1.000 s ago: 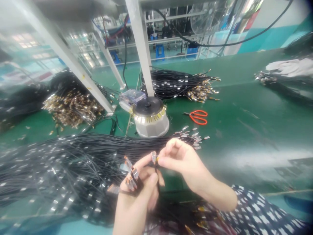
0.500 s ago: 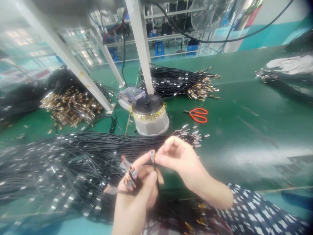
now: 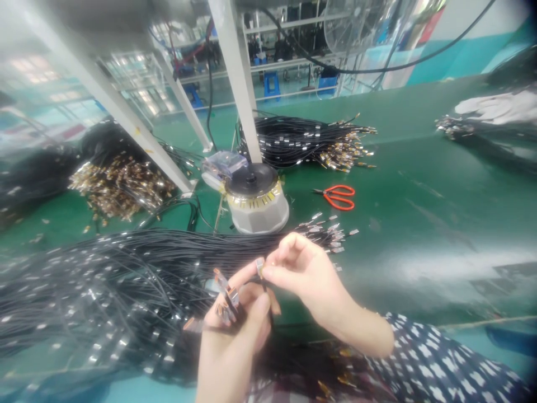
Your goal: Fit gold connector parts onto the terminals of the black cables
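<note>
My left hand [image 3: 239, 330] is closed around several black cables, whose ends with clear sleeves and coppery tips [image 3: 226, 299] stick out between thumb and forefinger. One cable end [image 3: 260, 266] with a small silver-grey tip stands up at the left forefinger. Thumb and forefinger of my right hand [image 3: 304, 274] pinch at that end; a small yellowish bit shows at the fingertips, too small to make out. Behind both hands lies a thick bundle of black cables [image 3: 168, 246] with pale tips toward the right.
A white tape dispenser [image 3: 260, 210] with a black round top stands behind my hands. Red-handled scissors [image 3: 339, 197] lie to its right. More cable bundles [image 3: 310, 140] lie at the back, others [image 3: 121, 187] at left. White frame posts [image 3: 239, 84] rise from the green table [image 3: 415, 207].
The view has shifted very slightly. Both hands keep nearly the same pose, with the right fingertips still at the cable end.
</note>
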`<state>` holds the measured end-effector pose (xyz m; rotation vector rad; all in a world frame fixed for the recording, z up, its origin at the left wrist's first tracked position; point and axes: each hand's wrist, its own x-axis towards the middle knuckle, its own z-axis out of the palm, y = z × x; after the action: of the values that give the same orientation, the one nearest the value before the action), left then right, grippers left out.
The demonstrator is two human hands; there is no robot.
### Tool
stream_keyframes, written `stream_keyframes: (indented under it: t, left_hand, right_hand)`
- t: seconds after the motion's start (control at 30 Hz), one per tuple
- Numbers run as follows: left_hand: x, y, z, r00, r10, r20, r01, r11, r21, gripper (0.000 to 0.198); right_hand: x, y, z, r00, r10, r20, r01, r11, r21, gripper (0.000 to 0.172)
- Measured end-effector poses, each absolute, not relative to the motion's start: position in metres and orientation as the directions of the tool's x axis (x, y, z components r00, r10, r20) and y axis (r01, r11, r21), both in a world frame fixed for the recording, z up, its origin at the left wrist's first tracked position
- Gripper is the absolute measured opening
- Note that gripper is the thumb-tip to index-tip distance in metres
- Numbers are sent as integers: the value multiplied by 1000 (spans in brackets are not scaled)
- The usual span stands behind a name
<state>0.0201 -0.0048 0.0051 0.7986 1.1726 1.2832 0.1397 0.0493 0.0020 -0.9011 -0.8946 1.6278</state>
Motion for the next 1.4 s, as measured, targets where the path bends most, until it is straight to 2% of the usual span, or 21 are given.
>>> stream_keyframes:
  t: [0.07,0.17,0.37,0.47,0.67,0.8,0.9,1.1,1.27,1.4]
  left_hand:
    - [21,-3,4,-136,964,-230,-292,182,939,41]
    - [20,-1,3,-178,950,-257,-293,198,936,22]
    - [15,-1,7,-165,945,-282,-329,216,919,17]
    - [13,-2,10,-157,947,-279,-319,219,922,17]
    - [14,0,11,-154,948,-279,-312,222,924,18]
    - [13,0,8,-157,949,-275,-316,215,924,19]
    - [11,-1,7,-148,951,-273,-321,215,922,18]
    - [8,1,8,-128,948,-290,-323,237,916,17]
    - [5,3,9,-55,931,-361,-366,317,875,22]
    - [8,4,11,-64,929,-364,-370,317,873,22]
  right_hand:
    - [139,48,2,-200,973,-112,-438,-191,-879,32]
    - [139,47,4,-202,977,-71,-459,-159,-874,32]
    - [148,49,7,-299,951,-80,-428,-208,-879,23]
    - [151,51,5,-294,953,-74,-422,-199,-884,16]
    - [151,51,9,-316,948,-21,-220,-95,-971,22]
    - [150,52,12,-281,959,38,-194,-18,-981,11]
    - [150,54,14,-267,961,72,-176,25,-984,11]
    - [149,57,15,-308,951,22,-217,-48,-975,20]
    - [150,65,13,-513,858,-2,-304,-184,-935,28]
    - [149,64,10,-496,866,60,-305,-109,-946,22]
